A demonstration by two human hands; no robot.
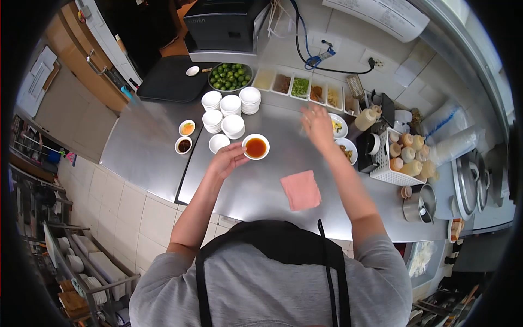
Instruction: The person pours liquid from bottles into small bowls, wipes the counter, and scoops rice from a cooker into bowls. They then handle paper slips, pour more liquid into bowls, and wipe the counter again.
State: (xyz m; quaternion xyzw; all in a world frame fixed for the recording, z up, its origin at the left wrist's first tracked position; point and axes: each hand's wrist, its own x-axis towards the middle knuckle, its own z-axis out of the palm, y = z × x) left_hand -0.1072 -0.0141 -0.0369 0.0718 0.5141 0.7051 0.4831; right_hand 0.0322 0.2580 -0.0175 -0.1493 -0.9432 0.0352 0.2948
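My left hand (226, 162) grips a small white sauce bowl (267, 152) from its left side, and reddish-brown sauce (256, 147) fills it. My right hand (317, 128) is stretched out over the counter, just in front of the spice and garnish containers (316, 94); its fingers look apart and somewhat blurred, with nothing visible in them. Stacks of white bowls (233, 126) stand beyond my left hand, with one single white bowl (219, 143) right by it. Close to my right wrist are two white dishes with yellow and green food (337, 126).
A folded pink cloth (301, 190) lies on the steel counter (245, 193). Limes fill a bowl (230, 77) beside a black tray (171, 82). Two sauce bowls (184, 144) sit left. On the right are a white basket of squeeze bottles (384, 171) and a metal pot (419, 204).
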